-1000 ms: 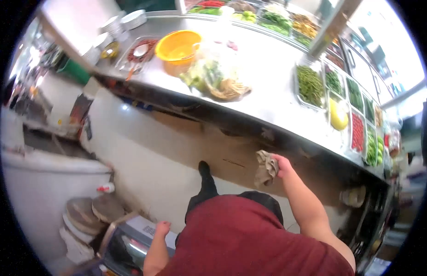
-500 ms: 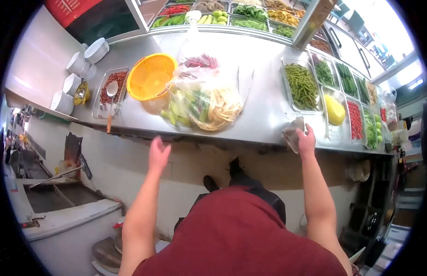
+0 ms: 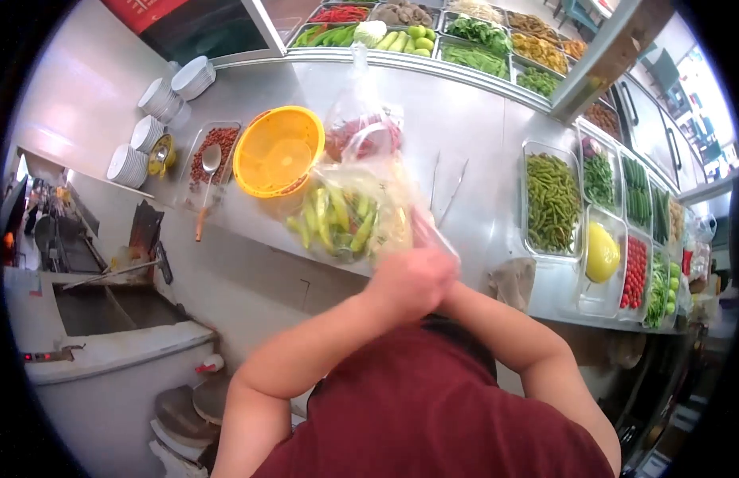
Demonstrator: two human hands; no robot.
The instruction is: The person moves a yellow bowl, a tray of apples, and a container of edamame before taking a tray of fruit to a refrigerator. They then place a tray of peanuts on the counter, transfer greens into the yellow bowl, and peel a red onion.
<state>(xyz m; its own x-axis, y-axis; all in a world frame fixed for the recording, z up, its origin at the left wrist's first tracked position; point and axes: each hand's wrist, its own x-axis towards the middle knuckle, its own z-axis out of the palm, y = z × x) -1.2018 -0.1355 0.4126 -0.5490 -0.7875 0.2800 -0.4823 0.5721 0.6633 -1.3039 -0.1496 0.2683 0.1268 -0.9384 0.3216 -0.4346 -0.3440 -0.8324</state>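
Presently, the fingers of the left hand (image 3: 409,280) are closing around the gathered neck of a clear plastic bag (image 3: 349,215), and the hand is showing as a blurred fist at the near edge of the worktop (image 3: 473,143). The right hand (image 3: 447,293) is lying just behind the left and is mostly hidden by it; whether its fingers are wide or closed cannot be told. The bag is resting on the worktop directly in front of the hands, holding green vegetables and pale strips, with its upper film stretching towards the fist.

A second clear bag with red chillies (image 3: 361,131) is standing just behind the first. A yellow colander (image 3: 278,151) is sitting just beside the bags, to their left. Further left, a tray of red pieces (image 3: 214,151) is carrying a spoon (image 3: 206,179). Stacks of white dishes (image 3: 158,123) are standing at the far left. A brown cloth (image 3: 513,283) is lying on the worktop edge, near the right forearm. Beyond it, a tray of green beans (image 3: 551,203) is sitting among further containers of vegetables.
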